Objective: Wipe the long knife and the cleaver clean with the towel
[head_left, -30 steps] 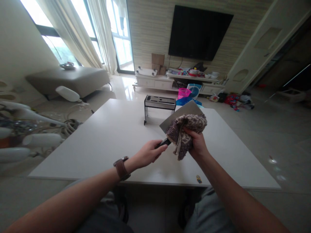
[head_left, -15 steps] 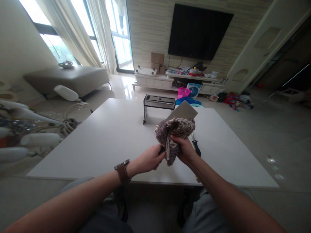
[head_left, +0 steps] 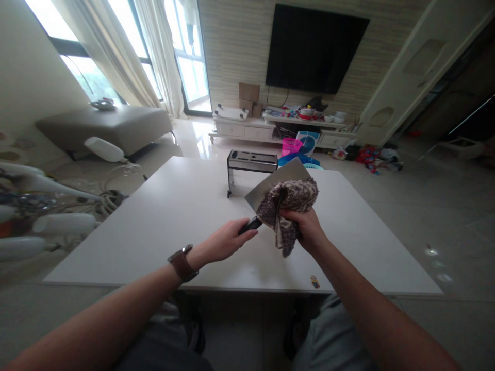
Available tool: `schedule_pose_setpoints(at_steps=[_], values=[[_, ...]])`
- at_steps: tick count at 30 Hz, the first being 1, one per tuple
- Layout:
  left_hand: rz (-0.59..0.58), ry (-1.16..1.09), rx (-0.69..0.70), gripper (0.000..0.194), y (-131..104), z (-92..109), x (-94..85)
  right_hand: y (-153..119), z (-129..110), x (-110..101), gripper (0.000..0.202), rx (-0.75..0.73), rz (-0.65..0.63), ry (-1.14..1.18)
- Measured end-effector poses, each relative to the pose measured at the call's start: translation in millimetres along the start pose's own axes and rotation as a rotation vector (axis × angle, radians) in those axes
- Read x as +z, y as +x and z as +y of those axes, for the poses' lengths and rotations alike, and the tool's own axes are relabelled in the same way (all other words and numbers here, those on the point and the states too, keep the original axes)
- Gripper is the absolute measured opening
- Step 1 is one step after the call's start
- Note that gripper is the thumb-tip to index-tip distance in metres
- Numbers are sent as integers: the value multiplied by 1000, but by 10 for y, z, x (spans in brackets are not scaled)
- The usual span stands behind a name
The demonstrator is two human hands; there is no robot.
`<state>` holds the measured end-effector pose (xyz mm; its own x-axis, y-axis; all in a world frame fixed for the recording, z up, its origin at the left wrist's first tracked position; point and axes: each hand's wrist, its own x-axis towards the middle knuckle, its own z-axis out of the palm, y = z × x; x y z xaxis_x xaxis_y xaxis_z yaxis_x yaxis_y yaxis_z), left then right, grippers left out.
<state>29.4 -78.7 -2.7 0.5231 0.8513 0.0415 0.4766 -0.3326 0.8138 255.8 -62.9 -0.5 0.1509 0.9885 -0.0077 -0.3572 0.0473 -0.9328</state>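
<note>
My left hand (head_left: pixel 226 239) is closed around the black handle (head_left: pixel 250 225) of a cleaver (head_left: pixel 266 186), whose wide metal blade points up and away over the table. A brown and cream fluffy cloth (head_left: pixel 296 198) is bunched in my right hand (head_left: pixel 309 229) and lies against the blade, covering its lower right part. Beyond the blade stands a knife rack (head_left: pixel 253 161) with a slotted metal top and clear sides. The rack's right side is partly behind the cleaver.
The white table (head_left: pixel 166 216) spreads below both hands, with a small sticker (head_left: pixel 315 281) near its front edge. Past the far edge are a pink basket (head_left: pixel 291 146) and a blue bag (head_left: pixel 292 158). White lamp parts (head_left: pixel 65 222) and cables lie at the left.
The cloth and my right hand have shifted right along the blade, baring its left part and the handle. My left hand has moved slightly left and up. A black-handled tool on the table is now hidden.
</note>
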Motion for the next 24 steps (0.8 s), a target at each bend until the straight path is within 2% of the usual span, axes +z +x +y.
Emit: schedule_pose_setpoints(at_steps=[3,7,10,13,20,24], values=[[-1,-17,-16,35,-18,38,35,-47,29,37,50,60,-50,44],[-60,-109,-68,29,-43,161,194,-161,173,179,46,142,-107,86],[-78,-138,-96,33,-31,211,302,-176,262,236,46,97,-43,83],[-81,-164,-102,35,-7,200,336,-136,288,225,44,42,15,41],[-150,-326,-83,35,-9,44,190,-105,204,125,43,-6,-8,-30],[-141,-366,-91,32,-41,-42,47,-73,126,18,46,-20,46,-55]])
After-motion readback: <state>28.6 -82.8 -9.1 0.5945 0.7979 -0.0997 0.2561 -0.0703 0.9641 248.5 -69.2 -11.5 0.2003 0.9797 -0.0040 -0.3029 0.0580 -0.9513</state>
